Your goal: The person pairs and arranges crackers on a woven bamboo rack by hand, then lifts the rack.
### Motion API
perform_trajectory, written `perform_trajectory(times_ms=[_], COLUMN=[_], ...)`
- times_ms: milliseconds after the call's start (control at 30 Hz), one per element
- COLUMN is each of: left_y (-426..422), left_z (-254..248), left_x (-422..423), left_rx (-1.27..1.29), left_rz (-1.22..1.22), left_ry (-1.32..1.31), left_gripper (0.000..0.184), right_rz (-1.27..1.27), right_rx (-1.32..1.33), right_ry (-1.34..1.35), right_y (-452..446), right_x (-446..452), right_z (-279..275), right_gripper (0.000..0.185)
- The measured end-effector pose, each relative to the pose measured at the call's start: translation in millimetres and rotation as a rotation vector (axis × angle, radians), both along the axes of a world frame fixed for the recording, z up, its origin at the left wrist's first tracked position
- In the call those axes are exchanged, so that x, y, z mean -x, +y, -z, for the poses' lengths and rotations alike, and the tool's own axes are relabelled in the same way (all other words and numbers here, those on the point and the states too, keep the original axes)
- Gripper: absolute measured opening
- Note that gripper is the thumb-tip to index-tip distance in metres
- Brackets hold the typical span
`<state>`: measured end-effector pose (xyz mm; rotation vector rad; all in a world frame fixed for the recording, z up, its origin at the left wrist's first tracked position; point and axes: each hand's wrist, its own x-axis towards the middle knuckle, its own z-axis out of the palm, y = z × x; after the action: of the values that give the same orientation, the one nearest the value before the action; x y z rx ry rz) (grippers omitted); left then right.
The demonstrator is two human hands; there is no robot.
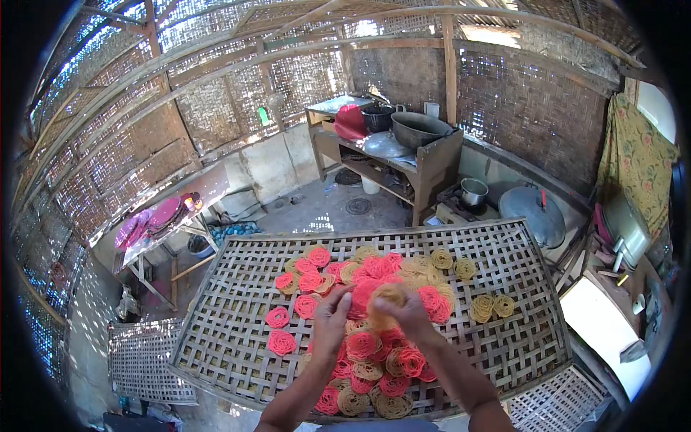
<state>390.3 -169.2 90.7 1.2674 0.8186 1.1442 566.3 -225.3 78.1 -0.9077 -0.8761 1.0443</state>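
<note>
Over the middle of a woven bamboo tray [237, 302], both hands are raised close together. My left hand [332, 315] is closed, its fingers pinching a pink lacy round cracker [362, 298]. A tan lacy cracker [386, 299], slightly blurred, is gripped by my right hand [412, 315] just beside it. Below and around the hands lies a heap of pink and tan crackers [363, 345], many overlapping. Single pink crackers [281, 343] lie flat to the left. To the right are several tan crackers [504, 305]. My forearms hide part of the heap.
Behind the tray stands a wooden workbench [439, 169] with a large pot [419, 129] on it. A small metal pot [473, 190] and a big round lid [533, 214] are at the back right. Pink items [164, 213] rest on a side table at left.
</note>
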Motion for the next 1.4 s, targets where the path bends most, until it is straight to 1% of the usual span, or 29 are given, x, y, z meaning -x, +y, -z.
perform_trajectory(times_ms=[67, 100, 200, 233, 333, 367, 467, 500, 600, 633, 700, 733, 800, 833, 900, 933, 1000, 1033, 1067, 1133, 1167, 1200, 1267, 1300, 1400], left_y=[-5.5, -1.4, 0.2, 2.1, -11.4, -13.2, -31.5, -33.9, -30.0, -32.6, -29.6, -28.2, -31.7, -32.1, -29.1, -24.4, -13.9, -6.9, -3.3, 0.6, 4.9, 9.3, 14.0, 14.3, 15.9], left_z=[-11.4, -5.6, 12.7, 17.3, 45.8, 56.0, 74.0, 65.3, 85.8, 87.9, 84.6, 80.8, 74.8, 74.7, 73.7, 70.4, 62.0, 60.4, 55.4, 29.5, 24.7, 17.5, 2.7, -1.7, -12.7], left_x=[-6.2, -3.1, 19.1, 29.0, 41.8, 44.4, 38.7, 33.7, 32.3, 32.5, 27.8, 24.3, 21.8, 20.9, 17.1, 17.1, 19.8, 18.3, 18.7, 19.5, 20.7, 18.7, 14.0, 11.4, 2.1], left_rx=[-0.020, 0.045, -0.178, -0.307, -0.743, -0.649, -0.714, -0.666, -0.797, -0.769, -0.728, -0.722, -0.698, -0.613, -0.448, -0.447, -0.440, -0.329, -0.347, -0.377, -0.350, -0.332, -0.293, -0.240, -0.091], left_rz=[0.034, 0.078, 0.031, 0.110, 0.098, 0.241, 0.252, 0.298, 0.246, 0.253, 0.257, 0.216, 0.132, 0.081, -0.022, -0.047, -0.099, -0.097, -0.139, -0.221, -0.250, -0.259, -0.271, -0.224, -0.067], left_ry=[0.030, -0.004, 0.318, 0.511, 1.129, 1.191, 1.316, 1.374, 1.082, 1.030, 0.922, 0.864, 0.757, 0.671, 0.492, 0.487, 0.477, 0.356, 0.339, 0.310, 0.304, 0.262, 0.178, 0.138, 0.026], left_gripper=[0.027, 0.036, 0.050, 0.084, 0.110, 0.124, 0.119, 0.115, 0.102, 0.097, 0.087, 0.079, 0.063, 0.057, 0.044, 0.038, 0.027, 0.021, 0.020, 0.018, 0.019, 0.019, 0.018, 0.018, 0.022], right_rz=[-0.060, -0.009, 0.258, 0.347, 0.399, 0.487, 0.829, 0.795, 0.358, 0.393, 0.366, 0.353, 0.382, 0.397, 0.372, 0.355, 0.174, 0.087, 0.113, 0.160, 0.200, 0.210, 0.230, 0.179, 0.037], right_rx=[0.021, 0.029, -0.002, 0.013, 0.027, 0.095, -0.005, -0.040, -0.139, -0.108, 0.021, 0.078, 0.021, -0.005, -0.045, -0.067, 0.106, 0.187, 0.169, 0.138, 0.090, 0.051, -0.022, 0.038, 0.074], right_ry=[0.022, 0.029, -0.105, -0.182, -0.533, -0.778, -1.551, -1.575, -1.428, -1.490, -1.561, -1.597, -1.449, -1.373, -1.247, -1.185, -0.941, -0.818, -0.761, -0.641, -0.540, -0.507, -0.440, -0.384, -0.406], right_y=[0.2, 0.7, -0.6, -5.6, -8.2, -14.4, -32.9, -39.5, -46.2, -45.1, -43.0, -38.8, -26.0, -21.1, -14.4, -11.5, -7.8, -4.2, -1.1, 1.8, 5.8, 9.3, 7.1, 2.4, -1.8], right_x=[8.9, 3.6, -24.7, -30.9, -58.0, -59.0, -50.3, -43.9, -26.7, -19.0, -11.7, -10.9, -8.2, -6.2, -0.6, 1.0, -2.5, -6.0, -9.1, -12.8, -16.4, -19.3, -23.7, -23.3, -19.6], right_z=[3.3, 2.4, -11.2, -22.3, -5.8, -0.8, 11.2, 18.3, 28.8, 27.6, 28.0, 27.8, 42.7, 50.4, 57.5, 58.5, 56.4, 52.3, 46.5, 31.9, 28.6, 21.3, -10.5, -26.9, -38.7], right_gripper=[0.032, 0.030, 0.028, 0.029, 0.034, 0.044, 0.058, 0.067, 0.069, 0.071, 0.073, 0.073, 0.071, 0.070, 0.062, 0.058, 0.048, 0.043, 0.039, 0.031, 0.030, 0.029, 0.028, 0.027, 0.026])
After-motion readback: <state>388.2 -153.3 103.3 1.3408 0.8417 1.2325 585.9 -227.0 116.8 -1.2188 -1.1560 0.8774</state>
